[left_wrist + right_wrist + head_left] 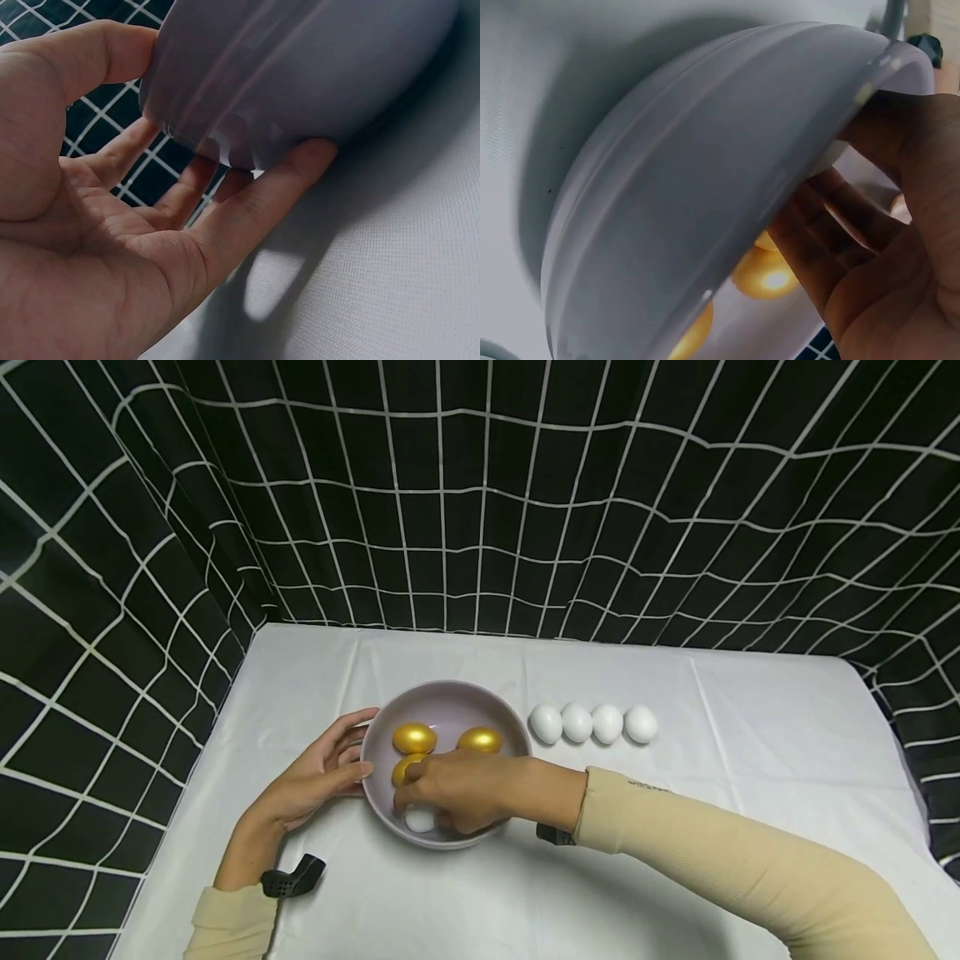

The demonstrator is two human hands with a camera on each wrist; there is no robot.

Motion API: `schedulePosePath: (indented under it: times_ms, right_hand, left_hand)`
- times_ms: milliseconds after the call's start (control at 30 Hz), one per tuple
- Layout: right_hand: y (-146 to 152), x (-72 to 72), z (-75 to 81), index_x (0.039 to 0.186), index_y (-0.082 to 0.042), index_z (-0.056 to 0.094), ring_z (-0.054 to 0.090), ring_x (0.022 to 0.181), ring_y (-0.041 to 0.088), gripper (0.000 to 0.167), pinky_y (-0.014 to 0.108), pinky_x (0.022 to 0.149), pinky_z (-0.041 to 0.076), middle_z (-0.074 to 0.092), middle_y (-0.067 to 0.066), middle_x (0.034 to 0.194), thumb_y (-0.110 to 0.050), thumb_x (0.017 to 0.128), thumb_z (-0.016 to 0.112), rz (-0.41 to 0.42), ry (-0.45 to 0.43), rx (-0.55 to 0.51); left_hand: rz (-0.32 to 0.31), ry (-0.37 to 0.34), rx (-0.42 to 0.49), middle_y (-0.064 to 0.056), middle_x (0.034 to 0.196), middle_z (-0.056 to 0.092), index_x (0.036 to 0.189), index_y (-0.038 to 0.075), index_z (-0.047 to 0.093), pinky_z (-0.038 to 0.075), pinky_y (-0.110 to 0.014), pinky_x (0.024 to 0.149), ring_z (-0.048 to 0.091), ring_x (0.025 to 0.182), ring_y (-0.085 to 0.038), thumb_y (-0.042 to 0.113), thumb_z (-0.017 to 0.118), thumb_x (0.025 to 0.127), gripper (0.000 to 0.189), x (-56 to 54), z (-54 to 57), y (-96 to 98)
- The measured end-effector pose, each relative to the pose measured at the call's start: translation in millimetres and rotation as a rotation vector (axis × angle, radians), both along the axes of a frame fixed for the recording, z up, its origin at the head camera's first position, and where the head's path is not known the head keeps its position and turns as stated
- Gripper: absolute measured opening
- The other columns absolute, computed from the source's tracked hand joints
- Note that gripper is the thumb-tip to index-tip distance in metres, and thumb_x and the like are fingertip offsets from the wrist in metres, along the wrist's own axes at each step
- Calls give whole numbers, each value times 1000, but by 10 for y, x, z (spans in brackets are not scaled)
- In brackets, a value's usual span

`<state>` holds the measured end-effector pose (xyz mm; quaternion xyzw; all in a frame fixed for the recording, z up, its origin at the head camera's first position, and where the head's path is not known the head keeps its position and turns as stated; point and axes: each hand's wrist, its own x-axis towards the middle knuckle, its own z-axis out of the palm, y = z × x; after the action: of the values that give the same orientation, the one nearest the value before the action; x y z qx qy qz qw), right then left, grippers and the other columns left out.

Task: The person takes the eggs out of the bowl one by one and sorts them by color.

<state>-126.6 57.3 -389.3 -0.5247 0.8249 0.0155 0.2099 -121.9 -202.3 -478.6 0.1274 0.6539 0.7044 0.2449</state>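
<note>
A pale mauve bowl [442,689] stands on the table, with three golden eggs visible inside: one on the left [414,738], one on the right [480,740] and one lower down [406,769], partly covered by fingers. My right hand [468,787] reaches down into the bowl and grips a white egg [421,818] near its front wall. In the right wrist view the rim hides most of that white egg [829,159]. My left hand [318,772] holds the bowl's left side, thumb at the rim and fingers curved along the outer wall [300,75].
Several white eggs [577,723] stand in a row right of the bowl, beyond my right forearm. A white cloth [795,760] covers the table. Black curtains with a white grid [465,510] surround its back and sides.
</note>
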Motion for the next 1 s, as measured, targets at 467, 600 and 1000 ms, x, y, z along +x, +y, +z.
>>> schedulePosePath:
  times_ms: [467, 600, 1000]
  right_hand:
    - [28, -5, -53, 137, -31, 68, 66, 113, 13, 53, 26, 91, 58, 64, -3, 132, -9, 90, 79, -12, -31, -65]
    - [81, 32, -72, 135, -30, 70, 64, 117, 13, 50, 27, 93, 58, 63, -2, 136, -12, 90, 80, -53, -45, -116]
    - [227, 47, -132, 132, -18, 67, 59, 124, 15, 45, 28, 108, 50, 63, 0, 136, -4, 91, 76, -176, -164, -405]
  left_hand:
    - [-4, 12, 4, -23, 164, 35, 166, 16, 25, 62, -38, 90, 61, 130, -12, 3, 62, 103, 75, -16, 0, 16]
    - [-6, 9, 3, -23, 164, 35, 166, 17, 25, 62, -38, 90, 61, 130, -11, 4, 63, 103, 75, -11, -3, 28]
    - [-12, 12, 6, -23, 164, 34, 166, 16, 24, 62, -38, 91, 61, 129, -11, 3, 63, 103, 75, -11, 14, 32]
